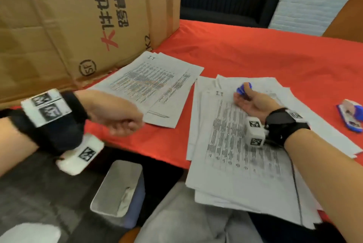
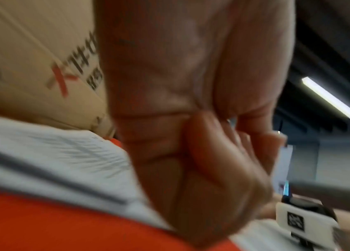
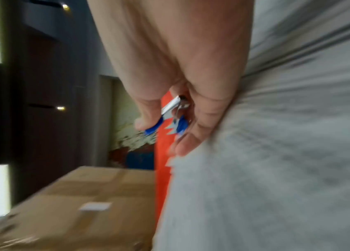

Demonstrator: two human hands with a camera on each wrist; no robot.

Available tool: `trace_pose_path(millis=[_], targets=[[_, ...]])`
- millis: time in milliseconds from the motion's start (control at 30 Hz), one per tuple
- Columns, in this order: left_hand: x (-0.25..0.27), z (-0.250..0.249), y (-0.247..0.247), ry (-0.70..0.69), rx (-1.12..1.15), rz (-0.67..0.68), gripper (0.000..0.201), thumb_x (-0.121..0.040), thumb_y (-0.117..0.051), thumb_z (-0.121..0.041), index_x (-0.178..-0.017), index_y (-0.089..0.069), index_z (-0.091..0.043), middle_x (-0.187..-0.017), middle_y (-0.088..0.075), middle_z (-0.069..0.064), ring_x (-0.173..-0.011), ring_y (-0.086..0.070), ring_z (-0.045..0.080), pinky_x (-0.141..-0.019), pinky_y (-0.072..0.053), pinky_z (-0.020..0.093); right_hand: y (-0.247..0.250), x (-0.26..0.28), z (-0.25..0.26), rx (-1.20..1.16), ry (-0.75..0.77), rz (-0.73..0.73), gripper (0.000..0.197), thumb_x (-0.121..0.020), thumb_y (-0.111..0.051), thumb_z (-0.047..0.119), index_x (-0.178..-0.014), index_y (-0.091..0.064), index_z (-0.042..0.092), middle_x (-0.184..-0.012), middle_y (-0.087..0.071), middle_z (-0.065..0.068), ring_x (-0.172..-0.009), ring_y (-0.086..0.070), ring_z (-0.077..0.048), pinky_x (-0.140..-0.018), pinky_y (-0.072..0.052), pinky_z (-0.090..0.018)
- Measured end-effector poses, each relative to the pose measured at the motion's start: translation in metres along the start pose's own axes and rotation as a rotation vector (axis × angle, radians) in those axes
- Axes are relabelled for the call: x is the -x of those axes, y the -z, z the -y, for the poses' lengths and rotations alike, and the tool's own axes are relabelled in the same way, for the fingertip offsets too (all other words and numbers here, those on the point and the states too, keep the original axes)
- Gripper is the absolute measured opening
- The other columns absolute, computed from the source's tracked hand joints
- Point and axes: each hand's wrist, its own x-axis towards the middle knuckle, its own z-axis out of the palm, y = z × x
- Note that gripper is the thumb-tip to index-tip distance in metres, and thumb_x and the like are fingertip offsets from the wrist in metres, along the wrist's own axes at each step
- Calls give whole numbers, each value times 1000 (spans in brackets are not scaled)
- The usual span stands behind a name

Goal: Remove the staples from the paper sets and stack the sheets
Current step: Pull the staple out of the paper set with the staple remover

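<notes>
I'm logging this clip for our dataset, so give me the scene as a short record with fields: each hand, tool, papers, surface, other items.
left hand: fingers curled, holding nothing visible, above the table edge
right hand: grips the staple remover, resting on the near papers
staple remover: blue with metal jaws
near papers: loose pile overhanging the table edge
far papers: smaller pile beside the cardboard box
surface: red tablecloth
other: blue stapler at the right

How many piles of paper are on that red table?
2. One pile of paper lies beside the cardboard box; the other pile lies under the right hand and overhangs the table's near edge. Separate stapled sets within them can't be told apart.
</notes>
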Motion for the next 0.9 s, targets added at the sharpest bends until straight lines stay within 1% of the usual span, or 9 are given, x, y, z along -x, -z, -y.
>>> trace_pose_path(millis=[100,200,300,400,500,567,700,800,900], targets=[[5,62,-25,307,-384,11,30,-83,-43,-15,-54,-41,-21,-51,-35,-4,-41,-29,10,-39,-24,16,15,5,-11,-150,69,76,26,-96,-44,33,-82,-50,12,-82,-48,-1,-70,-59,-13,-64,-53,-20],[-21,116,-41,370,-476,-83,24,-90,-41,-17,-70,-54,-17,-60,-46,1,-46,-40,13,-43,-32,20,14,8,-12,-176,54,-64,29,-90,-55,34,-98,-56,5,-97,-57,-8,-67,-71,-14,-64,-56,-22],[-33,127,-43,346,-509,-277,30,-95,-48,-29,-117,-62,-15,-112,-63,4,-96,-59,17,-82,-43,22,10,11,-14,-144,54,-88,35,-83,-61,35,-96,-55,3,-98,-58,-11,-72,-69,-15,-67,-57,-23],[-32,98,-43,366,-656,-138,49,-97,-44,-41,-141,-43,-19,-143,-46,-1,-130,-42,15,-106,-28,23,8,14,-14,-198,86,-102,35,-84,-61,36,-94,-55,2,-92,-59,-11,-76,-66,-15,-71,-57,-23],[-16,41,-45,313,-738,86,44,-98,-43,-38,-129,-55,-10,-113,-63,2,-105,-55,15,-93,-42,28,10,13,-15,-236,116,-103,44,-79,-63,39,-98,-56,0,-85,-64,-9,-70,-69,-15,-72,-57,-23],[-7,-3,-42,170,-619,107,33,-98,-46,-27,-115,-60,-3,-101,-68,6,-90,-61,14,-78,-47,23,13,12,-14,-244,124,-111,48,-80,-62,42,-101,-56,-1,-81,-67,-8,-71,-69,-15,-69,-56,-23],[-18,-94,-19,-133,-636,-165,18,-95,-49,-18,-85,-62,-10,-81,-69,4,-68,-64,13,-59,-46,20,19,13,-11,-284,135,-135,47,-84,-59,43,-107,-55,2,-90,-62,-6,-74,-66,-13,-66,-55,-20],[-57,-144,-5,-269,-776,-464,23,-94,-47,-24,-92,-63,-7,-87,-67,5,-73,-59,21,-61,-43,23,21,15,-8,-322,139,-148,45,-93,-52,43,-109,-54,1,-88,-60,-5,-77,-60,-13,-66,-54,-20],[-111,-169,4,-288,-784,-562,27,-96,-44,-30,-103,-52,-6,-102,-54,14,-87,-48,23,-68,-37,29,24,17,-7,-378,128,-154,53,-92,-52,43,-119,-51,-2,-88,-59,-5,-77,-58,-13,-68,-52,-21]])
